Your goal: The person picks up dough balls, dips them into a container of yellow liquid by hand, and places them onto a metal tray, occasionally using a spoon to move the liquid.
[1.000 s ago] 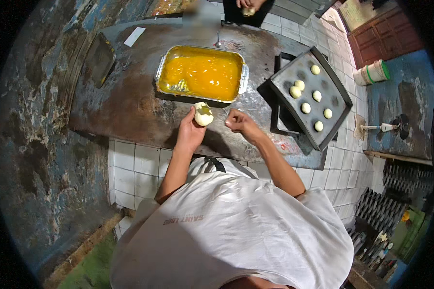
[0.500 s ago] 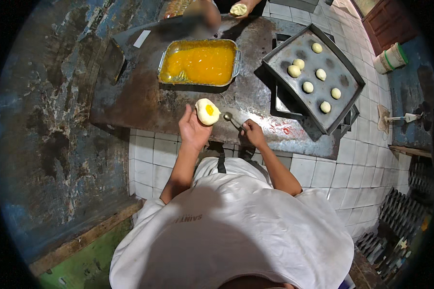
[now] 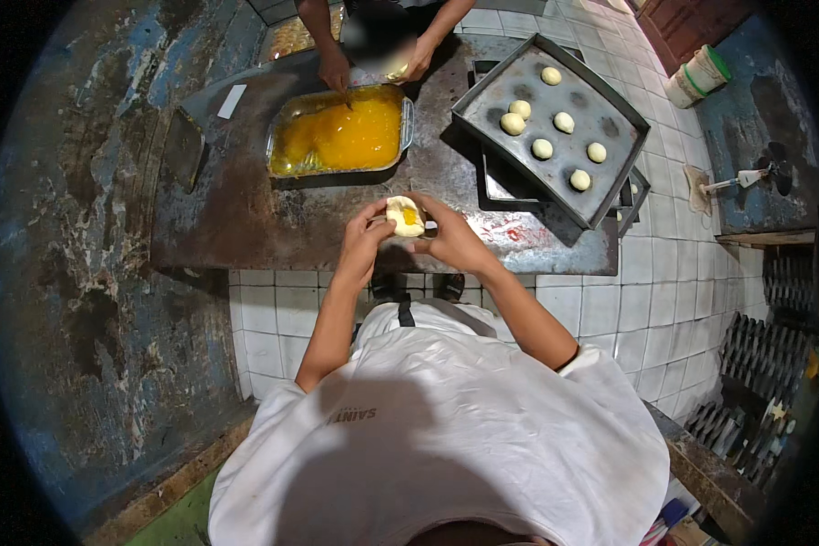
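A pale round of dough (image 3: 397,207) with a yellow-orange filling (image 3: 409,217) on it is held between my two hands, above the table's near edge. My left hand (image 3: 366,238) grips its left side with fingers curled round it. On the other side, my right hand (image 3: 450,240) has its fingers against the dough's right edge. A small shiny spot shows by the right fingers; whether it is the spoon I cannot tell. Beyond my hands lies a clear rectangular dish (image 3: 406,167) of yellow-orange filling (image 3: 355,133).
Several dough balls (image 3: 563,122) sit on a dark metal baking tray (image 3: 600,206) at the right, stacked over other trays. Across the worn table (image 3: 237,214), another person's hand (image 3: 334,69) dips into the dish; their other hand (image 3: 419,60) holds dough. White buckets (image 3: 692,80) stand far right.
My right hand has come up to the dough, which both hands now hold. The spoon no longer shows clearly. The other person's hand has reached into the dish.
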Demonstrator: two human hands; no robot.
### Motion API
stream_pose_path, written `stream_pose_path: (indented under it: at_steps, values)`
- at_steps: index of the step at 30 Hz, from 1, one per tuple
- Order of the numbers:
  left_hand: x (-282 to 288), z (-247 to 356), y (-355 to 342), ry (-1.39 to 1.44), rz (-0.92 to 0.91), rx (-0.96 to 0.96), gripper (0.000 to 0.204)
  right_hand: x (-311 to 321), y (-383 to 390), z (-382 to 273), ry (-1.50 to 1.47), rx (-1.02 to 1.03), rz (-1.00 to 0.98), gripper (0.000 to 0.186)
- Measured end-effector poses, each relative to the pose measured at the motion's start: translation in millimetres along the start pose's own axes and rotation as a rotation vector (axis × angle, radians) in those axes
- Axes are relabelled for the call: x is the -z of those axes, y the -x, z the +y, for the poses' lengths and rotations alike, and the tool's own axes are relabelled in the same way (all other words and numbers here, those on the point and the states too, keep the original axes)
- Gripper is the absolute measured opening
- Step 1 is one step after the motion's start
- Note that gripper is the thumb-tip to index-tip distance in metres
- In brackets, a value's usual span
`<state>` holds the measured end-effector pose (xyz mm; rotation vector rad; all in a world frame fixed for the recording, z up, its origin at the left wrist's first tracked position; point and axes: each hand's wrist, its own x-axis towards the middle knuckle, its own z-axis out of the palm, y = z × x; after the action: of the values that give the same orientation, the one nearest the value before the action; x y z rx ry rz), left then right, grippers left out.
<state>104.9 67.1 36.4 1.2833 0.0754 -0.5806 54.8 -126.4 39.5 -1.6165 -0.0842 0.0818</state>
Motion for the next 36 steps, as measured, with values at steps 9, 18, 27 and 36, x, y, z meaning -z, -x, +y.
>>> stream_pose_path:
  at_steps: [9, 18, 27, 36]
  values:
    - [29.2, 32.3, 13.9, -0.103, -0.071, -0.045, 0.063, -27.3, -17.9, -34.2, 0.638, 0.317, 0.142, 0.033]
    - [74.2, 32.4, -6.0, 0.530, 0.239, -0.224, 0.031, -120.2, -50.7, -91.5, 0.369, 0.181, 0.220, 0.030]
    - [88.9, 85.5, 16.2, 0.632, -0.121, -0.301, 0.032, -154.5, -84.4, -92.6, 0.518, 0.124, 0.405, 0.018]
    - [131.5, 88.7, 7.1, 0.679, -0.076, -0.222, 0.023, -191.2, -89.1, -87.0, 0.814, 0.395, 0.385, 0.029]
